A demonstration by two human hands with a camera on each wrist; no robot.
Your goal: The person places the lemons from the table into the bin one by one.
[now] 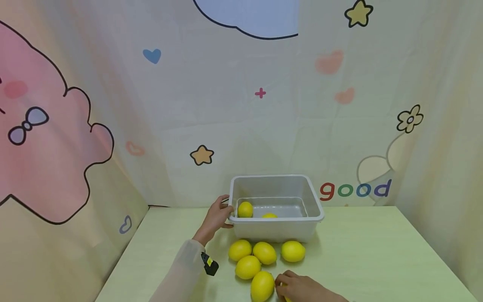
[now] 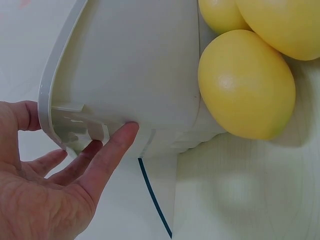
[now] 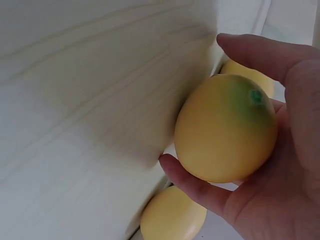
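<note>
My left hand (image 1: pixel 217 214) grips the left end of a light grey plastic bin (image 1: pixel 277 231), thumb at the rim and fingers beneath it, as the left wrist view shows. Inside the bin lie two yellow lemons, one (image 1: pixel 245 209) near the left wall and another (image 1: pixel 269 215) mostly hidden by the front rim. At the lower edge of the head view, my right hand (image 1: pixel 303 288) curls round a lemon (image 3: pixel 225 130) with a green-tinged tip. That lemon is low at the table surface, and the right wrist view shows the thumb a little apart from it.
Several lemons lie on the pale wooden table (image 1: pixel 370 256) in front of the bin, including one (image 1: pixel 293 251) on the right and one (image 1: pixel 262 286) beside my right hand. A printed curtain (image 1: pixel 245 126) hangs close behind the bin.
</note>
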